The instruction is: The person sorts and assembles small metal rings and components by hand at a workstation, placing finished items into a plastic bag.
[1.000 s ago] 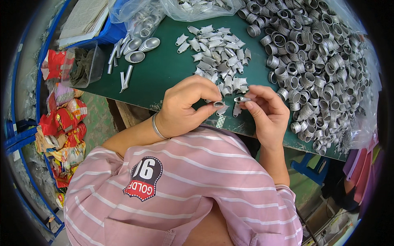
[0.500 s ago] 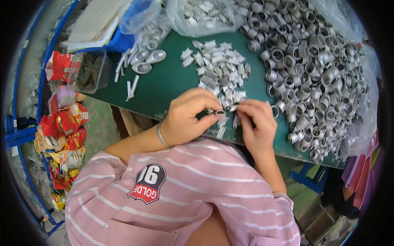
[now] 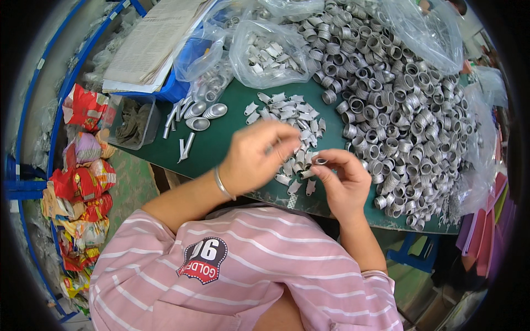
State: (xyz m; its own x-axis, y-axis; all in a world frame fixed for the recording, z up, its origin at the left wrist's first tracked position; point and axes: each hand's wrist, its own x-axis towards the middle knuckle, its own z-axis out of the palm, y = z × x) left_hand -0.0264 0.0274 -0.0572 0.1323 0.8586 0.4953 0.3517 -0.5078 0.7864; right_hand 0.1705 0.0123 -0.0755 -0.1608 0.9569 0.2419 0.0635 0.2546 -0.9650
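Note:
My right hand (image 3: 348, 179) pinches a small grey metal ring (image 3: 320, 161) between thumb and fingers, above the near end of a heap of small flat metal pieces (image 3: 287, 113). A light metal piece (image 3: 307, 174) shows just beside the thumb tip; I cannot tell whether it is held too. My left hand (image 3: 256, 149), with a bangle (image 3: 221, 185) at the wrist, hovers over the left side of that heap. Motion smears its fingers, so what it holds, if anything, does not show. Several flat pieces lie near the table's front edge.
A large mound of metal rings (image 3: 408, 121) covers the table's right side. Behind the flat pieces sits a clear bag (image 3: 270, 55) of similar ones. Spoon-shaped metal parts (image 3: 197, 122), a clear tub (image 3: 152, 129) and a blue bin (image 3: 171, 85) stand at the left on the green table (image 3: 215, 149).
My left hand has drawn away from my right and moves in a blur. The ring at my left fingers earlier no longer shows there; one now sits in my right hand. The view has shifted.

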